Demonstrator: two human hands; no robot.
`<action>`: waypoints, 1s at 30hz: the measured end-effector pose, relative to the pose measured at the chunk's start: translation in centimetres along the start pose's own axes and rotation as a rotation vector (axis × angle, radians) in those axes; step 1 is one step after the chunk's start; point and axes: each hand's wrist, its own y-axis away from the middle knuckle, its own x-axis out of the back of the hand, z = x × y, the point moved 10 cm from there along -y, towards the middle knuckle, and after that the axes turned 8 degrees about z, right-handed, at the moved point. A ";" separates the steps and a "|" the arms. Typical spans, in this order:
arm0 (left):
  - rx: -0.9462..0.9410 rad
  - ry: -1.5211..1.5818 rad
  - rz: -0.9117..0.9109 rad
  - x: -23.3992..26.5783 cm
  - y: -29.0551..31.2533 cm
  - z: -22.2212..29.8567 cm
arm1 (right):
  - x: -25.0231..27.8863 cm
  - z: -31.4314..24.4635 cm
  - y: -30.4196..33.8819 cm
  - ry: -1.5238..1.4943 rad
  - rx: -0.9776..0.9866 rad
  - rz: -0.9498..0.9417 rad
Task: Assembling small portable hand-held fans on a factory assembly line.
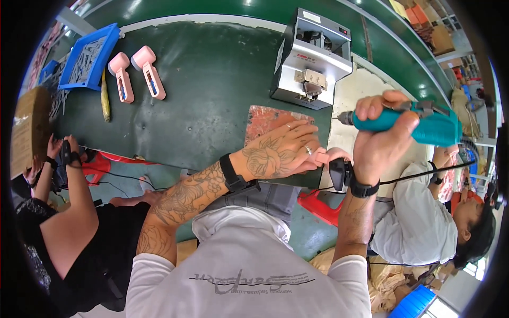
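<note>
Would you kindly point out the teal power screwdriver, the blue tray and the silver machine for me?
Teal power screwdriver [438,129]: head view, rear of its body.
Blue tray [110,53]: head view, its right-hand wall.
Silver machine [309,64]: head view, its front face.

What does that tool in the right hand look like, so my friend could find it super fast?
Start at the dark green table and find the silver machine at its far right. Below and to the right of it in the picture, the right hand grips the driver. Unlike the silver machine, it's bright teal, with a thin tip pointing left.
</note>
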 end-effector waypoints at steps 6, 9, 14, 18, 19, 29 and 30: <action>0.166 -0.155 0.075 2.5 0.1 -3.6 | -3.6 2.0 -1.8 0.047 -0.005 -0.044; 0.213 -0.175 0.068 3.0 0.5 -4.4 | -4.8 3.7 -2.3 0.060 0.010 -0.055; 0.281 -0.157 0.065 3.3 1.0 -4.4 | -5.9 5.5 -2.5 0.131 -0.035 -0.038; 0.270 -0.154 0.079 3.0 1.0 -4.3 | -6.4 5.6 -2.2 0.213 0.033 -0.111; 0.294 -0.131 0.083 3.0 1.0 -4.6 | -6.4 5.5 -2.0 0.217 0.033 -0.107; 0.352 -0.128 0.041 3.1 1.0 -5.0 | -1.7 2.6 2.5 0.032 -0.086 -0.088; 0.354 -0.124 0.037 3.0 1.0 -5.1 | -1.4 2.4 2.9 0.045 -0.088 -0.085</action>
